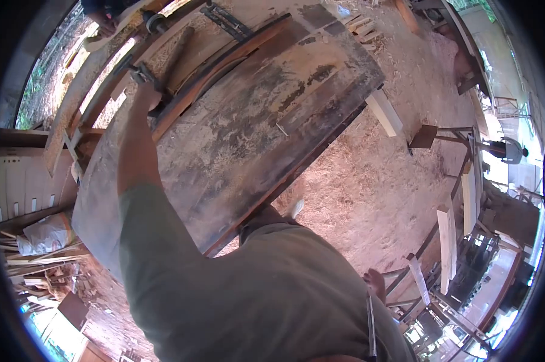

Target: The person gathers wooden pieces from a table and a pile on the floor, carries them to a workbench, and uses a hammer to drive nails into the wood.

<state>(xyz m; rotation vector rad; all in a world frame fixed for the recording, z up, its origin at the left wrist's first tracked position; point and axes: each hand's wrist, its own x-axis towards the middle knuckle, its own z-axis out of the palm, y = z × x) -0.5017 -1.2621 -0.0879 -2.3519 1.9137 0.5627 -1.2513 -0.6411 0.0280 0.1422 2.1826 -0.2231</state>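
Note:
My left arm stretches across the worn, stained wooden workbench (pixel 224 139). At its far edge, my left hand (pixel 147 96) is closed around a dark metal clamp (pixel 142 73); the fingers are partly hidden. The clamp sits by a curved wooden piece (pixel 97 105) and a long reddish-brown board (pixel 191 99). A second metal clamp (pixel 227 23) lies farther along that side. My right hand (pixel 375 282) hangs low beside my body, away from the bench. Its fingers look loosely apart and I see nothing in them.
Another person's hand (pixel 106 27) is at the top left, near a pale curved wooden piece. Wood shavings cover the floor (pixel 345 199). Pale planks (pixel 446 244) stand at the right, and a plastic sack (pixel 44 234) lies among offcuts at the left. A person (pixel 512 151) is far right.

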